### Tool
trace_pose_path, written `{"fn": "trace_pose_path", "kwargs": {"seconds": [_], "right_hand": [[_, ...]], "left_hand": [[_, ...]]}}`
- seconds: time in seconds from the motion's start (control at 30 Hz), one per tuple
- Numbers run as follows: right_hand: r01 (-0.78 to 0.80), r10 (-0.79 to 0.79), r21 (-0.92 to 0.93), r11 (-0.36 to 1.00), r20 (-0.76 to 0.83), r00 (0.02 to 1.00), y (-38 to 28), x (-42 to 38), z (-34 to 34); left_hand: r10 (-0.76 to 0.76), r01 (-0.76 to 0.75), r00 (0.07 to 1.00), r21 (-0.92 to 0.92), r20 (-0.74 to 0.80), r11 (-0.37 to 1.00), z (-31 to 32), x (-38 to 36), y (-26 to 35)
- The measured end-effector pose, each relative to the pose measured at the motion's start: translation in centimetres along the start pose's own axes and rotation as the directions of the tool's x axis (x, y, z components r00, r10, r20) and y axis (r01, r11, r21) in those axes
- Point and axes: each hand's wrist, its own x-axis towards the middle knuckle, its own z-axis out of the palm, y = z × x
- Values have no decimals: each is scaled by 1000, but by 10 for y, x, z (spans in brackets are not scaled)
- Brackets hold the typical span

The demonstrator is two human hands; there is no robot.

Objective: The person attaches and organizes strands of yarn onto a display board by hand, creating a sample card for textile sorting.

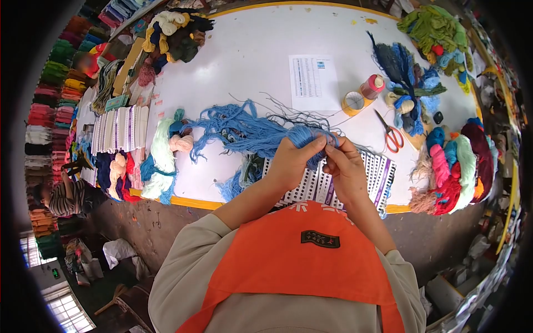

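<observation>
A hank of blue yarn [239, 130] lies in front of me, its loose strands trailing left over the table. My left hand [291, 161] is closed around its gathered right end, thumb on top. At that same end, my right hand [345, 166] pinches the yarn, thumb and fingers together. Whether it has a single strand or several, I cannot make out. Below both hands lie white punched cards [319, 186] with rows of dark holes and purple stripes, partly hidden by my forearms. Dark thin strands spread behind the hank.
Red-handled scissors [393, 139] lie to the right, near a thread cone [372, 86] and a tape roll [353, 103]. A printed sheet [313, 83] lies farther back. Colourful yarn piles [452, 166] stand at the right edge, with more yarn [164, 150] at left. Another person [64, 197] is far left.
</observation>
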Motion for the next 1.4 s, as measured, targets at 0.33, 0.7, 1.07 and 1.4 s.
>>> {"fn": "trace_pose_path", "kwargs": {"seconds": [0.33, 0.7, 1.07, 1.4], "right_hand": [[-10, 10, 17, 1000, -13, 1000, -1, 0, 0], [-22, 23, 71, 997, -16, 1000, -1, 3, -2], [6, -7, -157, 988, -4, 1000, 1, 4, -4], [6, -8, -141, 990, -15, 1000, 0, 5, -2]], "left_hand": [[9, -9, 1000, -9, -24, 1000, 3, 0, -3], [14, -15, 999, -11, -52, 1000, 4, 2, -4], [-9, 9, 1000, 13, -12, 1000, -3, 4, -7], [-14, 12, 999, -40, -44, 999, 3, 5, -5]]}}
